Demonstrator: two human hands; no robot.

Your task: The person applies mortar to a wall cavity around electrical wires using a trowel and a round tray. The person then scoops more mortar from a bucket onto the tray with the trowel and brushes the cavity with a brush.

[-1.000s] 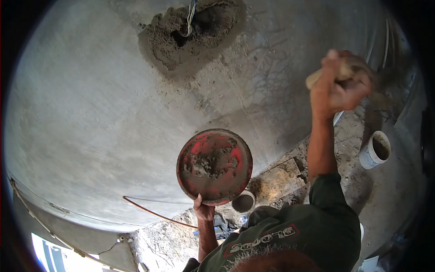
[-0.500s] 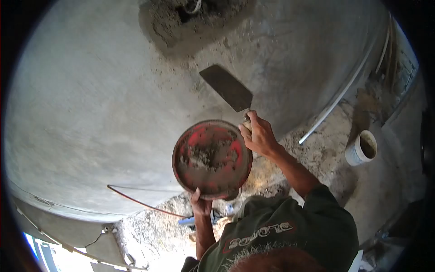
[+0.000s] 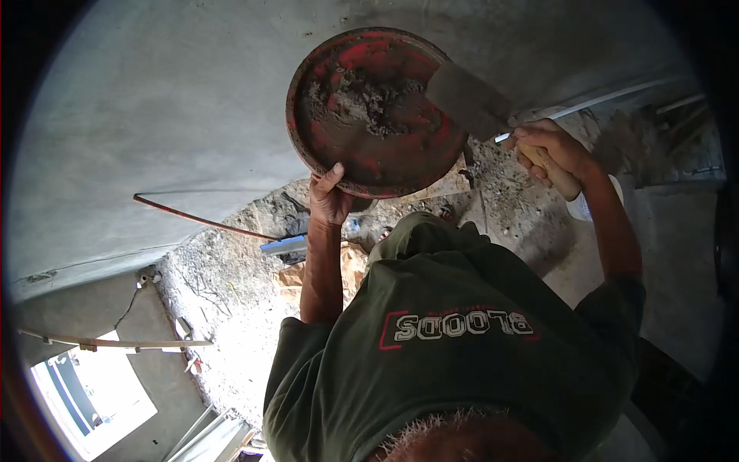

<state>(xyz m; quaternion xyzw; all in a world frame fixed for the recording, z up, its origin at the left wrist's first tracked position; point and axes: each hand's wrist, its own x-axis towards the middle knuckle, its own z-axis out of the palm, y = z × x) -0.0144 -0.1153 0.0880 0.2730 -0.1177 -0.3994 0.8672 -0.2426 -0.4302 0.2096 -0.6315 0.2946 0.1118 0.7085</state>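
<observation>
Our left hand (image 3: 329, 200) is gripping the red pan (image 3: 385, 173) by its near rim, our right hand (image 3: 556, 152) the trowel (image 3: 471, 102). We are holding its blade aslant over the right rim, mortar (image 3: 366, 100) lying leftward.

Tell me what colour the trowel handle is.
The trowel handle is light tan, showing best in the head view.

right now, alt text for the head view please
Someone in a green shirt holds a red tray with mortar in the left hand and a trowel in the right hand, beside a grey wall. The trowel overlaps the tray's edge.
</observation>
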